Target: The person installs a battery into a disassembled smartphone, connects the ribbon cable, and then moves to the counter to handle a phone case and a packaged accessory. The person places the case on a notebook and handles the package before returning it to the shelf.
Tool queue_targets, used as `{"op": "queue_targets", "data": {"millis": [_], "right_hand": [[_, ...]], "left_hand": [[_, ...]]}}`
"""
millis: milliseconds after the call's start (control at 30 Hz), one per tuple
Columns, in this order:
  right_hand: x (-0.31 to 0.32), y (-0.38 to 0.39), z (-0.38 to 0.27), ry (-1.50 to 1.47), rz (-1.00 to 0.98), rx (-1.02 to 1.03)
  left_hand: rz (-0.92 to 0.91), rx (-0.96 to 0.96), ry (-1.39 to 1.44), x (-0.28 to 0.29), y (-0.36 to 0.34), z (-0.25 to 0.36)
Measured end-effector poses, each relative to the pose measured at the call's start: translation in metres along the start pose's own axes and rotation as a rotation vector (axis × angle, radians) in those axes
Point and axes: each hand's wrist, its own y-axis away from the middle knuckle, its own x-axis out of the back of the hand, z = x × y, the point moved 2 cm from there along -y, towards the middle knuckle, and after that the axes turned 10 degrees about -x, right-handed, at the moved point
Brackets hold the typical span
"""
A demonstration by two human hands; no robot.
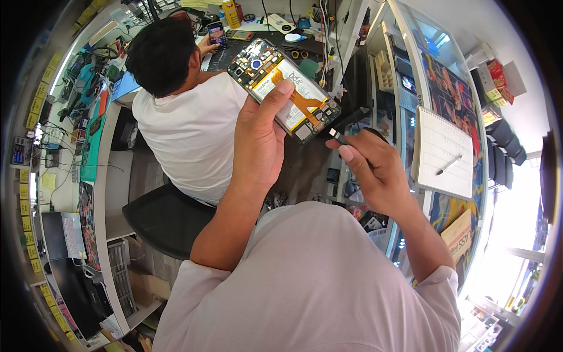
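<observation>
My left hand [264, 132] is closed round an opened smartphone [286, 88], its thumb lying across the battery. With the back cover off, the phone shows a silver battery, an orange flex cable and the circuit boards at both ends. It is held up at a tilt, its lower end toward my right hand [372, 167]. That hand pinches a dark cable plug [336, 135] with a bright metal tip, between thumb and fingers. The plug's tip is close to the phone's lower edge but apart from it. Most of the cable is hidden behind my right hand.
A co-worker in a white shirt [182, 126] sits at the left, holding another phone [217, 35] by a cluttered bench. At my right, a spiral notebook [443, 152] with a pen [449, 165] lies on a glass display case [404, 117]. A black chair [167, 220] stands at lower left.
</observation>
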Motion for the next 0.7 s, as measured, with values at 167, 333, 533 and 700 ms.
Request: {"op": "queue_targets", "data": {"millis": [167, 333, 533, 700], "right_hand": [[0.002, 0.003, 0.001, -0.021, 0.050, 0.050], [0.002, 0.003, 0.008, 0.007, 0.093, 0.060], [0.005, 0.004, 0.013, 0.022, 0.037, -0.029], [-0.002, 0.001, 0.012, -0.021, 0.102, 0.018]], "left_hand": [[0.046, -0.057, -0.031, -0.009, 0.005, -0.003], [0.061, -0.075, -0.069, -0.015, 0.006, -0.012], [0.034, -0.092, -0.088, -0.018, 0.005, -0.015], [0.052, -0.103, -0.096, -0.021, 0.006, -0.013]]}}
